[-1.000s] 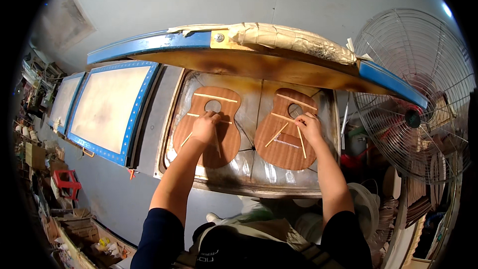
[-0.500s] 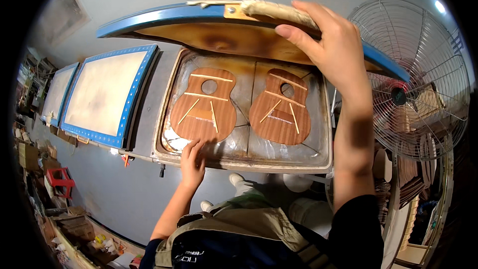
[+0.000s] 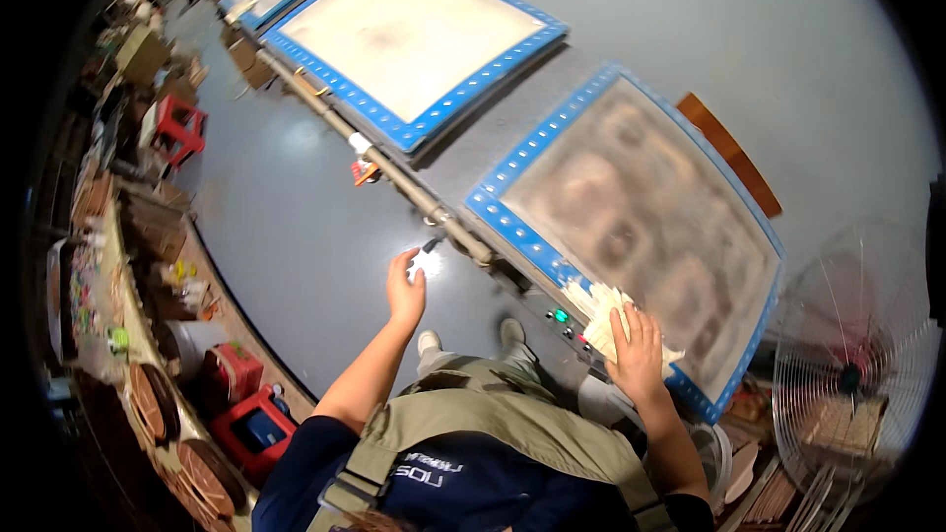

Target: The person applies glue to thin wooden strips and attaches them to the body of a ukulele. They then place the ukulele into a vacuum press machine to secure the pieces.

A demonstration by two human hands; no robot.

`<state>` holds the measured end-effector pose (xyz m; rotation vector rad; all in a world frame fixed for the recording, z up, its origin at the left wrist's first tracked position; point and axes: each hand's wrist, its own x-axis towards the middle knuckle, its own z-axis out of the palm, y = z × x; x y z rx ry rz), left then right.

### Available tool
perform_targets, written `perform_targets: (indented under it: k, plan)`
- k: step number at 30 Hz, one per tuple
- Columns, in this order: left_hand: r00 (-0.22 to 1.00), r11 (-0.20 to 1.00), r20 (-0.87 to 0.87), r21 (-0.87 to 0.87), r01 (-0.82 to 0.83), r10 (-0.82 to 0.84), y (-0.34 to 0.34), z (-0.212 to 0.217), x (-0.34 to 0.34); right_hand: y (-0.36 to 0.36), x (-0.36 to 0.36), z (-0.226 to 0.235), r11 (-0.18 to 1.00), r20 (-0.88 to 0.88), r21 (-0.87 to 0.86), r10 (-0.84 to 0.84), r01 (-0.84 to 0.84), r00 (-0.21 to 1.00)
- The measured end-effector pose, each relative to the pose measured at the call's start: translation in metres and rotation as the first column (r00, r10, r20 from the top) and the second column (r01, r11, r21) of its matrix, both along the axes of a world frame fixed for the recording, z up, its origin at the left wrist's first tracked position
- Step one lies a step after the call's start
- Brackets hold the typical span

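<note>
The blue-framed lid (image 3: 552, 128) of the nearest press is down, and its scorched pale sheet (image 3: 631, 207) faces up. The two guitar-shaped wooden plates inside are hidden beneath it. My right hand (image 3: 639, 350) is on the lid's front edge, its fingers curled over the cloth-wrapped handle (image 3: 603, 307). My left hand (image 3: 405, 291) is in the air before the press's front rail, thumb and fingers apart. Close to its fingertips, a small black lever (image 3: 432, 244) sticks out below the rail. Nothing shows in my left hand.
Two more blue-framed lids (image 3: 414, 30) continue the row to the far left. A wire fan (image 3: 849, 374) stands at the right. By the press front is a glowing green switch (image 3: 561, 316). Cluttered shelves, red stools (image 3: 179, 128) and round wooden pieces (image 3: 202, 473) line the left side.
My right hand has brought the raised lid down, covering the guitar-shaped plates. My left hand has left the tray's front edge for the black lever. The view has turned left.
</note>
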<state>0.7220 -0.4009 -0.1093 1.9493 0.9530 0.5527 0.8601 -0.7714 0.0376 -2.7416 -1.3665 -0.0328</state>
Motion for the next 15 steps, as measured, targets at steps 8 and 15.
perform_targets:
  k: [8, 15]
  plan:
    - [0.813, 0.96, -0.581, 0.241, 0.141, 0.026, 0.037, -0.113, 0.067, 0.004, 0.01, -0.027, 0.993, 0.006, 0.118, 0.025, -0.025, 1.0]
    - [0.729, 0.976, -0.669, 0.024, 0.216, -0.145, 0.063, -0.171, 0.08, 0.003, 0.018, -0.023, 0.988, 0.052, 0.152, 0.006, -0.014, 0.999]
